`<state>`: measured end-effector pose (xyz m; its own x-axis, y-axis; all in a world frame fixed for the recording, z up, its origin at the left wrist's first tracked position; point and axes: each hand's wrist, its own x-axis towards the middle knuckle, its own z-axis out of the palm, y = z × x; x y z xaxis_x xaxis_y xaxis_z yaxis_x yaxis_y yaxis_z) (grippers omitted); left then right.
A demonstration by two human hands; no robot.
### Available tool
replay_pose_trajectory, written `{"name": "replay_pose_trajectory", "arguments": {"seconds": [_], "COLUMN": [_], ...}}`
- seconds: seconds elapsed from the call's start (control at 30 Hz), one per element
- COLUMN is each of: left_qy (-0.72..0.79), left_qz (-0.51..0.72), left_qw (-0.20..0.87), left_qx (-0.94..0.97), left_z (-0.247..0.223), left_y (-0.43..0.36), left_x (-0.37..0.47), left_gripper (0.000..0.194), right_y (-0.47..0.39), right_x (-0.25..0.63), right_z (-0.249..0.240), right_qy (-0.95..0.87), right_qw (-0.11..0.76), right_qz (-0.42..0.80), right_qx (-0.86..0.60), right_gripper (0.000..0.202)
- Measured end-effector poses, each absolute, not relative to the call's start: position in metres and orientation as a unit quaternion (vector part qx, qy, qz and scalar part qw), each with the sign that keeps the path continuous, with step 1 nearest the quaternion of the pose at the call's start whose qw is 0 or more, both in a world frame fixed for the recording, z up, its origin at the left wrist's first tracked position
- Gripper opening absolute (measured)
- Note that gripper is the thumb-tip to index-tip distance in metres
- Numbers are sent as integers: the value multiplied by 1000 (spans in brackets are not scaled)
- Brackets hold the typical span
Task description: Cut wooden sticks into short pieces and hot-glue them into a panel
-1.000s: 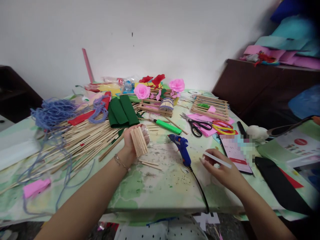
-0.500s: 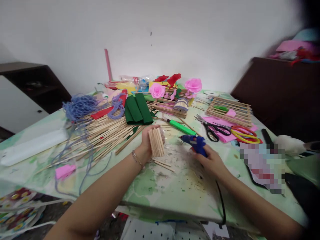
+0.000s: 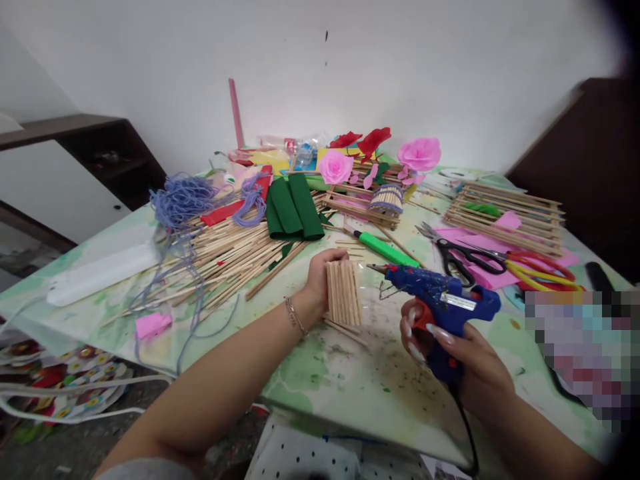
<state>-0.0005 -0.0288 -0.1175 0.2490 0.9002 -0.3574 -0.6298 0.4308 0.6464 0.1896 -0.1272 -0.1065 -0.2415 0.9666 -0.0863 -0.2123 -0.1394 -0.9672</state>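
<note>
My left hand (image 3: pixel 320 283) is closed round a small plastic cup or bottle piece faced with upright wooden sticks (image 3: pixel 344 293); its clear rim shows at the right side. My right hand (image 3: pixel 450 353) grips a blue hot glue gun (image 3: pixel 440 293) by its handle, with fingers at the orange trigger. The gun's metal nozzle points left at the stick-covered piece, a short way from its upper right edge. Two or so loose cut sticks (image 3: pixel 350 333) lie on the table just below the piece. A black cord hangs from the gun's handle.
Behind my hands lie a green utility knife (image 3: pixel 383 248), black scissors (image 3: pixel 457 257) and red-and-yellow-handled scissors (image 3: pixel 543 267). Long wooden sticks (image 3: pixel 235 253), purple yarn (image 3: pixel 183 200) and folded green felt (image 3: pixel 293 210) spread at left. Stick frames (image 3: pixel 505 213) and pink paper flowers (image 3: pixel 419 153) stand farther back.
My right hand has raised the glue gun toward me and turned it sideways, its nozzle now nearer the stick-covered piece. My left hand still holds the piece. The head view has shifted slightly.
</note>
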Motion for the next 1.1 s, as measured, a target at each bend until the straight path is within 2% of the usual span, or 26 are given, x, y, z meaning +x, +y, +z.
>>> {"name": "replay_pose_trajectory", "arguments": {"seconds": [0.53,0.73,1.1], "left_qy": [400,381,374], "left_qz": [480,481,480], "left_qw": [754,759,766], "left_qx": [201,217,210], "left_z": [-119,-121,-118], "left_y": [-31,-31,-32], "left_x": [4,4,5], "left_gripper": [28,31,31], "right_y": [-127,-130,-130], "right_x": [193,193,193], "right_z": [-107,-107,-109], "right_qy": [-475,-403,-404], "right_qw": [473,472,474], "right_qz": [613,642,638], "right_qx": [-418,-450,-453], "right_gripper": [24,29,30]}}
